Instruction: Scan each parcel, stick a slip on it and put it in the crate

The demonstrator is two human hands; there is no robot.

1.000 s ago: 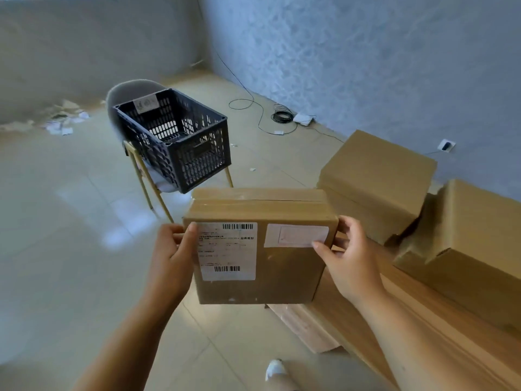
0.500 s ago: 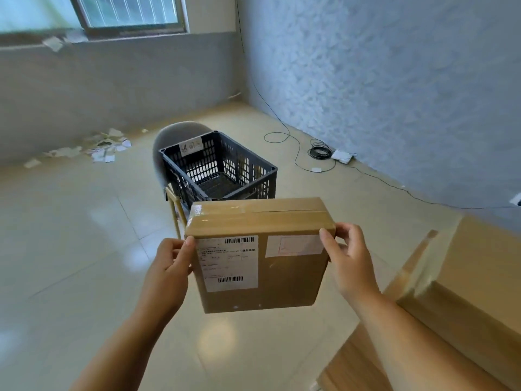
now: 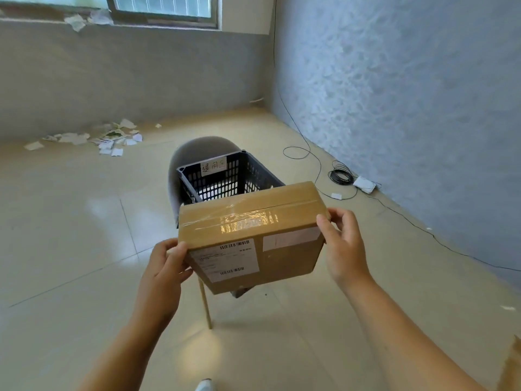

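I hold a brown cardboard parcel [image 3: 284,261] in front of me, just above the near edge of the black plastic crate [image 3: 225,179]. My left hand [image 3: 165,266] grips its left edge and my right hand [image 3: 342,246] grips its right edge. The side facing me carries a white shipping label [image 3: 225,261] with barcodes and a smaller white slip [image 3: 290,238]. Clear tape shines along the parcel's top. The crate stands on a grey chair [image 3: 203,145], has a handwritten paper tag on its far wall, and looks empty where visible; the parcel hides its front part.
Scattered paper scraps [image 3: 98,138] lie on the tiled floor by the far wall. A black cable [image 3: 341,176] and a white adapter [image 3: 365,184] run along the right wall. A corner of another cardboard box [image 3: 511,368] shows at the lower right.
I have turned left and stepped closer to the crate, carrying the parcel toward it. The parcel has tilted so its taped top shows. The stacked boxes on the right have left the view.
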